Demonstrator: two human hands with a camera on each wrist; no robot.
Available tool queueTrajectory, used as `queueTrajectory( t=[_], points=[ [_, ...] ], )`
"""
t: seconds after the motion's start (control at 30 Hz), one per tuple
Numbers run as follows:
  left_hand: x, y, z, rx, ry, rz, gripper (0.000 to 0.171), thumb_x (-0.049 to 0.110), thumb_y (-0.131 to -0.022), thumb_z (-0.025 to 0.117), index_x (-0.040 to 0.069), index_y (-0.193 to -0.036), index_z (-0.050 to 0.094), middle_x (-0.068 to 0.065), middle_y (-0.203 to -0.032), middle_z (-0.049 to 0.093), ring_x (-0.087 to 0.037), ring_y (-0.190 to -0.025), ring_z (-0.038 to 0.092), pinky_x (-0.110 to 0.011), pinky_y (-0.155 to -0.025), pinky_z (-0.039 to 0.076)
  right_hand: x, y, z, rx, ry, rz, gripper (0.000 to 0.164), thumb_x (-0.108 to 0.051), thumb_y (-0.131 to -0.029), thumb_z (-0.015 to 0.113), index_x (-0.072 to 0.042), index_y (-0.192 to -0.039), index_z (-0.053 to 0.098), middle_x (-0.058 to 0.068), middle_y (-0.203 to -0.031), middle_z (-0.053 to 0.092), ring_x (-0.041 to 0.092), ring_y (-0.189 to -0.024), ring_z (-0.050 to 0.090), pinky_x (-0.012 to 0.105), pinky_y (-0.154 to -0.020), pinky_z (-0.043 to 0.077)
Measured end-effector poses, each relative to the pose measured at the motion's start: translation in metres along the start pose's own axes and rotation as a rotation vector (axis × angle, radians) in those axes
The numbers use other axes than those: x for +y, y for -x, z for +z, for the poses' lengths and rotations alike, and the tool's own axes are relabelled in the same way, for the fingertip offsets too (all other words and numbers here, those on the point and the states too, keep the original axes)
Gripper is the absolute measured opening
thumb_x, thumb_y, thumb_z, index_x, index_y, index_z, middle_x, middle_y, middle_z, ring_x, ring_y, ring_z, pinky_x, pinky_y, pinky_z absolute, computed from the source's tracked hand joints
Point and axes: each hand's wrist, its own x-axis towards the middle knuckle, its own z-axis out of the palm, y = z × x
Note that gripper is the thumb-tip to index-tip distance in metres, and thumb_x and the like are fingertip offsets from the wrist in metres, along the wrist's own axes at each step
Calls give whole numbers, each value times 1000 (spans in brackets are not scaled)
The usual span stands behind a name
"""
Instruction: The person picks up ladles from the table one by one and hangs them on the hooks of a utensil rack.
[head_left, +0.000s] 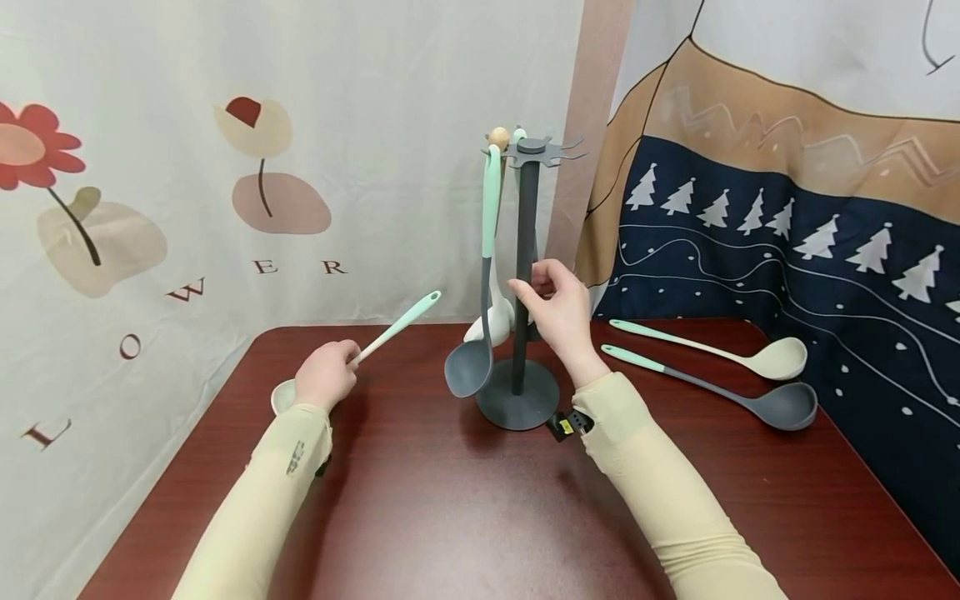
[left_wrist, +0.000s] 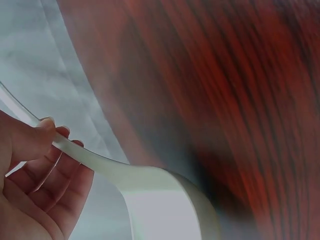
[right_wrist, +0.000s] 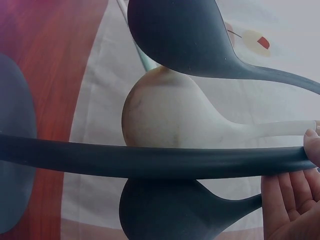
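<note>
My left hand (head_left: pixel 326 375) pinches the stem of a white ladle (left_wrist: pixel 157 200) between thumb and fingers, with its mint handle (head_left: pixel 401 325) pointing up and to the right. A dark grey utensil stand (head_left: pixel 527 217) stands upright on a round base. My right hand (head_left: pixel 561 312) holds its pole, thumb on one side and fingers on the other. From the stand's hooks hang a grey ladle (head_left: pixel 470 367) with a mint handle, a white ladle (right_wrist: pixel 165 110) behind it and another dark utensil (right_wrist: pixel 160 207), partly hidden by the pole.
To the right on the reddish-brown table (head_left: pixel 480 517) lie a cream ladle (head_left: pixel 776 358) and a dark grey ladle (head_left: pixel 786 406), both with mint handles. A printed curtain (head_left: pixel 405 167) hangs along the back, and a navy tree-patterned cloth (head_left: pixel 705 250) borders the right side.
</note>
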Motion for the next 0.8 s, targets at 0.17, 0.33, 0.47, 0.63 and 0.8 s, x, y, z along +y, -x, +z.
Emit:
queueTrajectory(
  t=[0.17,0.33,0.47,0.63,0.8],
  points=[
    [7,1,1,27,24,39,14,0,-86,64,6,-98,68,-11,-88,64,-30,-79,57,-47,-67,47,1,-1,1,1,4,-6,22,-17,-89,76,-2,-100,66,12,-93,65,25,-85,61,36,-77,52],
    [14,3,2,47,59,58,12,-1,-86,65,6,-95,67,-10,-86,65,-30,-79,58,-47,-68,47,-1,0,0,0,0,-6,22,-17,-89,76,-2,-101,66,13,-93,65,26,-85,61,37,-76,52],
    [19,4,2,64,86,70,11,-1,-86,65,8,-93,66,-9,-85,65,-29,-79,58,-46,-68,47,-1,0,0,-1,4,1,22,-17,-89,76,-2,-101,66,12,-94,65,25,-85,60,37,-76,52],
    [23,5,4,83,108,94,10,-1,-87,66,8,-92,66,-8,-85,65,-28,-77,57,-45,-67,47,0,0,0,1,5,-2,23,-17,-89,76,-2,-102,66,13,-94,65,25,-85,60,37,-76,52],
    [28,7,3,98,138,114,11,-1,-87,67,9,-91,65,-7,-84,64,-28,-78,57,-44,-68,47,2,-1,1,2,9,-4,23,-17,-89,76,-1,-102,66,13,-93,65,26,-85,61,36,-77,52]
  ],
)
